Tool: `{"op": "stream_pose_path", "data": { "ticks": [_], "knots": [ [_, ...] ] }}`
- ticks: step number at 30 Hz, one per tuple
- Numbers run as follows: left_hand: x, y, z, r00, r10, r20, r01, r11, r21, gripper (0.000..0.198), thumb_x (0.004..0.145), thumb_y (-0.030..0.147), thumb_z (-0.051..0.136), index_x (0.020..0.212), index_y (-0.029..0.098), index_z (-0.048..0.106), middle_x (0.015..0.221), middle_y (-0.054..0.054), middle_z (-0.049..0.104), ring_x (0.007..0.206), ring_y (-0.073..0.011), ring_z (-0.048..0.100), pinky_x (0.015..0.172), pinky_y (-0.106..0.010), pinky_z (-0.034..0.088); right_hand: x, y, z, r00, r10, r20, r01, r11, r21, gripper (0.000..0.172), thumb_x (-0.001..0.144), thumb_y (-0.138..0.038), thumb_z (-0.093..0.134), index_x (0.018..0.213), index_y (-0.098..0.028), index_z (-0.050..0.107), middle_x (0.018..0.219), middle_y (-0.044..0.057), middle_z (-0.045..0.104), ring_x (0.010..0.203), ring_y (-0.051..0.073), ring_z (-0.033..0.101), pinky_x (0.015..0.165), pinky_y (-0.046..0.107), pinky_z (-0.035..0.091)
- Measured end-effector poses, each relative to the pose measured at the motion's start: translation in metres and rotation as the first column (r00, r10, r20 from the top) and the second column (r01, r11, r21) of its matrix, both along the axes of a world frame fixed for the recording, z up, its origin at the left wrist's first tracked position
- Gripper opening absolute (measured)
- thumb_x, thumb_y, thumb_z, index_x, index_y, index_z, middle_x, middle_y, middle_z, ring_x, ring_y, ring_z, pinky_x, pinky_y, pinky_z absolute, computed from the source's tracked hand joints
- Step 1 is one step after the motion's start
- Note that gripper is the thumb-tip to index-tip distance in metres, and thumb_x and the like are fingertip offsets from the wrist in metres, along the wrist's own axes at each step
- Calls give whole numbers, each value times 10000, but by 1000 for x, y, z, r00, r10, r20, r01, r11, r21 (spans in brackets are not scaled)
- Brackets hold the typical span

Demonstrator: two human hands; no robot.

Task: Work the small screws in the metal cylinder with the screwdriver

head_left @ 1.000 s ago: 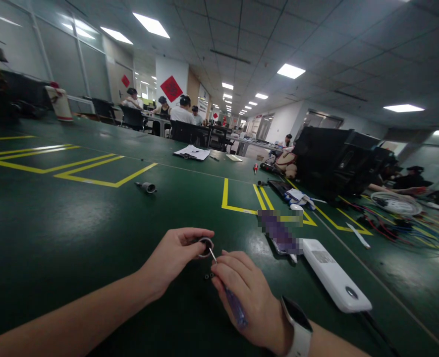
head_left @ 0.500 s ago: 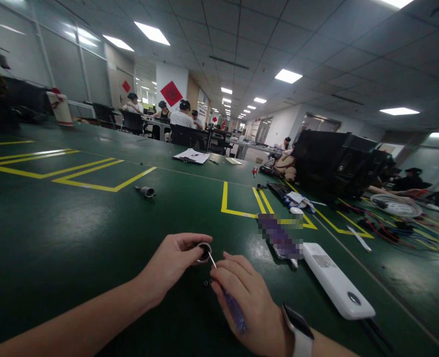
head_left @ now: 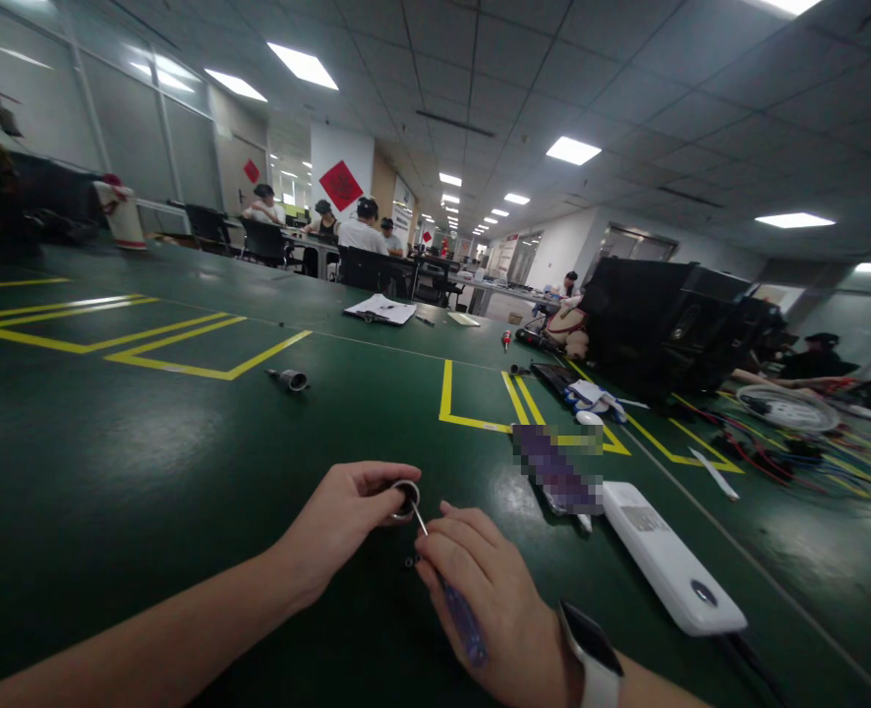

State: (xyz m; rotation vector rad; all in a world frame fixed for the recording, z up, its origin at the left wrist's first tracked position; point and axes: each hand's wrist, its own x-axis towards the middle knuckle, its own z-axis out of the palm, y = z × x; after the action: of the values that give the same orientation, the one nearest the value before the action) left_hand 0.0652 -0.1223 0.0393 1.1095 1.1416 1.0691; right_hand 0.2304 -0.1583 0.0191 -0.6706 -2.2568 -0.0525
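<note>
Between the thumb and fingers of my left hand (head_left: 354, 506) is a round metal ring-like part (head_left: 408, 486), its open end facing right toward me. My right hand (head_left: 480, 580), with a watch on its wrist, is closed around a screwdriver with a clear purple handle (head_left: 466, 624). The thin metal shaft (head_left: 421, 518) points up and left, its tip inside the ring's opening. Small dark pieces (head_left: 409, 562) lie on the green table just below, partly behind my right fingers. What the tip touches inside the part is hidden.
A metal cup-shaped part (head_left: 292, 381) lies farther left. To the right are a phone (head_left: 553, 467), a white power strip (head_left: 671, 556) and loose wires (head_left: 796, 452). A clipboard (head_left: 380, 309) and a black case (head_left: 664, 324) stand farther back. Other people sit beyond the table.
My right hand and the screwdriver have shifted very slightly, covering more of the small dark pieces. My left hand and the metal part hold almost still.
</note>
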Motion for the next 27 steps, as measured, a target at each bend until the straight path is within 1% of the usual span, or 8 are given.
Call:
{"op": "stream_pose_path", "data": {
  "ticks": [9, 13, 15, 17, 18, 20, 23, 27],
  "knots": [
    [2, 1, 1, 1000, -13, -10, 13, 1000, -12, 207, 643, 204, 645, 830, 146, 713, 740, -53, 712, 732, -181, 651, 689, -272, 520, 0, 0, -2, 1000, -16, -14, 15, 999, -32, 222, 844, -94, 456, 1045, -160, 524, 928, 79, 643, 905, 186, 586, 907, 376, 462],
    [0, 4, 0, 999, 36, -13, -36, 999, -24, 233, 644, 199, 647, 861, 128, 694, 771, -59, 711, 751, -191, 655, 714, -297, 527, 2, 5, -2, 946, -39, -321, -45, 967, -250, 133, 848, -149, 463, 895, -181, 582, 825, 45, 640, 815, 159, 592, 889, 374, 449],
    [-2, 5, 0, 998, 55, -25, -56, 998, -35, 287, 651, 194, 647, 928, 123, 671, 810, -65, 710, 788, -201, 659, 769, -318, 518, 4, 13, -5, 858, -183, -479, -95, 861, -499, 160, 861, -250, 472, 788, -169, 589, 730, 38, 629, 733, 152, 597, 785, 339, 482],
    [-4, 6, 1, 998, 57, -33, -59, 997, -47, 347, 654, 178, 647, 998, 128, 640, 856, -69, 706, 841, -210, 656, 828, -335, 499, 6, 23, -8, 783, -316, -536, -223, 662, -715, 235, 842, -353, 505, 740, -154, 575, 629, 23, 607, 625, 142, 586, 641, 287, 486],
    [-5, 6, 2, 998, 53, -32, -55, 997, -56, 371, 654, 165, 645, 1023, 131, 627, 888, -72, 701, 870, -214, 651, 849, -338, 490, 7, 27, -10, 753, -360, -551, -287, 574, -767, 262, 827, -384, 523, 718, -149, 565, 579, 9, 586, 577, 133, 569, 600, 270, 472],
    [-5, 6, 3, 999, 49, -19, -51, 996, -74, 414, 653, 133, 637, 1065, 135, 599, 971, -83, 680, 916, -215, 638, 867, -334, 485, 8, 33, -13, 712, -406, -573, -370, 477, -797, 285, 802, -405, 553, 681, -147, 547, 515, -16, 548, 526, 116, 538, 579, 253, 448],
    [-5, 8, 2, 998, 65, 20, -63, 993, -99, 455, 646, 92, 636, 1093, 128, 560, 1070, -103, 637, 922, -211, 634, 842, -319, 504, 9, 35, -15, 709, -406, -577, -391, 454, -800, 293, 787, -407, 570, 661, -144, 539, 501, -22, 536, 513, 105, 518, 581, 246, 422],
    [-5, 10, 1, 996, 77, 45, -72, 992, -103, 356, 657, 95, 643, 1004, 111, 567, 1042, -108, 637, 902, -209, 634, 810, -307, 522, 9, 33, -15, 766, -380, -518, -322, 471, -821, 318, 789, -436, 553, 674, -140, 543, 531, -12, 546, 519, 104, 511, 558, 237, 393]
  ]
}}
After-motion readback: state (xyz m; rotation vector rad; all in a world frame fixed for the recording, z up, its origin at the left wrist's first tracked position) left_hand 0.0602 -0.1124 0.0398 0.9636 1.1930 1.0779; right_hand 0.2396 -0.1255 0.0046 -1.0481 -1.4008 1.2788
